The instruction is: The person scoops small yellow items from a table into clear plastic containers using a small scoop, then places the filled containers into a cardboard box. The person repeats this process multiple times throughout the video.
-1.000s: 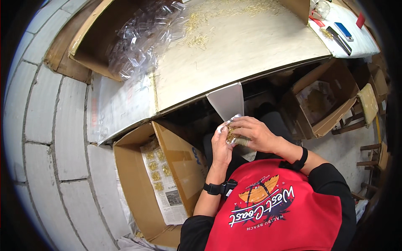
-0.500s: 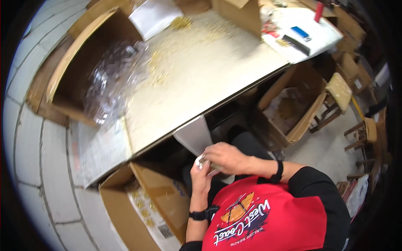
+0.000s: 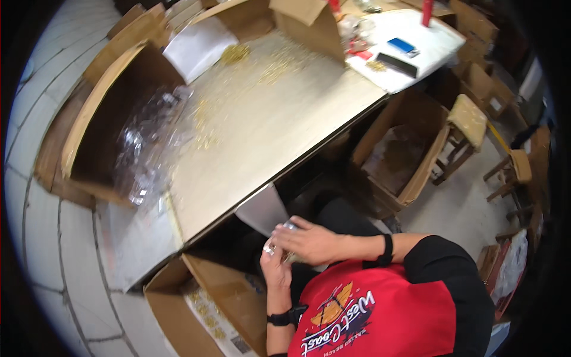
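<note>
Close to the table's front edge, both hands meet over a small shiny clear plastic packet (image 3: 269, 248). My left hand (image 3: 275, 269) is closed round it from below, the fingers partly hidden. My right hand (image 3: 309, 241) lies across the top, its fingers bent over and pressing the packet. Most of the packet and its contents are covered by the hands. Just beyond them, a white sheet or flap (image 3: 263, 209) hangs from the table edge. A pile of small gold-coloured pieces (image 3: 235, 53) sits far back on the table, and more gold pieces (image 3: 205, 122) are scattered nearer.
The table (image 3: 238, 172) stretches ahead. On it, a tipped cardboard box (image 3: 98, 119) spills clear plastic bags (image 3: 148, 149). At left below, an open carton (image 3: 172, 309) holds packets with gold pieces. Another open carton (image 3: 380, 178) and a stool (image 3: 467, 122) stand at right.
The view has shifted, so the table appears further left. My right hand has flattened more over the packet, covering more of it.
</note>
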{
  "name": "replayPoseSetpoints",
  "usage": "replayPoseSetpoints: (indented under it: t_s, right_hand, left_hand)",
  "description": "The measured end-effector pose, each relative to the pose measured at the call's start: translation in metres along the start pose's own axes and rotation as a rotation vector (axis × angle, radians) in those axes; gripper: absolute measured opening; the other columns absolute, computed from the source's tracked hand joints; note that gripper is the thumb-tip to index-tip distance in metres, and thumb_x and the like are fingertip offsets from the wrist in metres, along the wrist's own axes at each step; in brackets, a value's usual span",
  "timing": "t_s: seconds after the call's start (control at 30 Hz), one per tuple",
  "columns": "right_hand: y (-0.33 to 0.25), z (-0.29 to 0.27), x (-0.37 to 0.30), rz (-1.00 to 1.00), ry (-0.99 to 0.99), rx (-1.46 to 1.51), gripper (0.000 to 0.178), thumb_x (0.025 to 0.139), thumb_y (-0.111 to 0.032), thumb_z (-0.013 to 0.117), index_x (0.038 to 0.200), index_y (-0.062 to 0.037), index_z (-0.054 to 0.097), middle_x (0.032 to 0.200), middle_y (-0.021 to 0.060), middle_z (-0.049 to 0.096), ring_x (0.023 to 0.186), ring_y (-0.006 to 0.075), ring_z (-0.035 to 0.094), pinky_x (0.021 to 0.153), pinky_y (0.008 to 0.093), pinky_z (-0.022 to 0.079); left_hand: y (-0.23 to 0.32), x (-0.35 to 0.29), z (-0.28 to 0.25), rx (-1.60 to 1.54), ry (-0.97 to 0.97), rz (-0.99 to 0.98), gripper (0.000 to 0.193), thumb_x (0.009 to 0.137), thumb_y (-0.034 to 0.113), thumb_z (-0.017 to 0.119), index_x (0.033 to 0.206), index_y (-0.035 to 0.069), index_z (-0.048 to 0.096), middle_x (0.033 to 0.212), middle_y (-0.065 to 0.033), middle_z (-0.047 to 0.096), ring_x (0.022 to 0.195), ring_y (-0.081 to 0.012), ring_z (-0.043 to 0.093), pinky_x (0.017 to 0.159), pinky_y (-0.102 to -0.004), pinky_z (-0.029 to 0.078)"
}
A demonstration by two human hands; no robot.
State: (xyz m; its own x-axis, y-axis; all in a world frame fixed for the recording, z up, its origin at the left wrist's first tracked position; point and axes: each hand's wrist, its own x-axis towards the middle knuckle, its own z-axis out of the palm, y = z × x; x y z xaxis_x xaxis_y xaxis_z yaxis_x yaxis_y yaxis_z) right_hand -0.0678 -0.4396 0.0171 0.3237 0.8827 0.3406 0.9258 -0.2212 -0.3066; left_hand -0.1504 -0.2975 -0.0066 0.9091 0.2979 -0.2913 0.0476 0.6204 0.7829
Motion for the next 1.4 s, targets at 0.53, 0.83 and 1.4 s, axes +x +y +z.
replayPoseSetpoints:
  t_s: [0.53,0.83,1.4]
  right_hand:
    - [-0.001,-0.010,0.016,0.121,0.419,0.357,0.033,0.073,-0.008,0.069,0.104,-0.0022,0.061,0.104,0.0136,0.061,0.095,0.0304,0.059,0.082,0.0400,0.048]
    - [0.006,0.005,0.022,0.599,0.306,0.935,0.023,0.078,0.001,0.063,0.100,0.0002,0.065,0.092,0.0128,0.065,0.083,0.0201,0.065,0.075,0.0295,0.050]
    - [0.006,-0.008,0.014,0.105,0.228,0.344,0.035,0.083,-0.012,0.061,0.117,-0.0050,0.056,0.116,0.0131,0.060,0.117,0.0306,0.052,0.097,0.0429,0.042]
  left_hand:
    - [0.006,-0.003,-0.002,0.004,-0.006,0.012,0.033,0.098,0.028,0.044,0.114,0.001,0.051,0.101,-0.0112,0.062,0.083,-0.0198,0.066,0.060,-0.0333,0.061]
    - [0.004,-0.005,-0.004,0.034,-0.082,-0.097,0.038,0.099,0.030,0.040,0.117,-0.003,0.049,0.102,-0.0137,0.062,0.084,-0.0217,0.066,0.058,-0.0332,0.060]
    - [0.004,-0.002,-0.008,-0.107,0.041,-0.056,0.033,0.098,0.029,0.042,0.112,0.002,0.054,0.101,-0.0103,0.062,0.083,-0.0203,0.066,0.057,-0.0329,0.059]
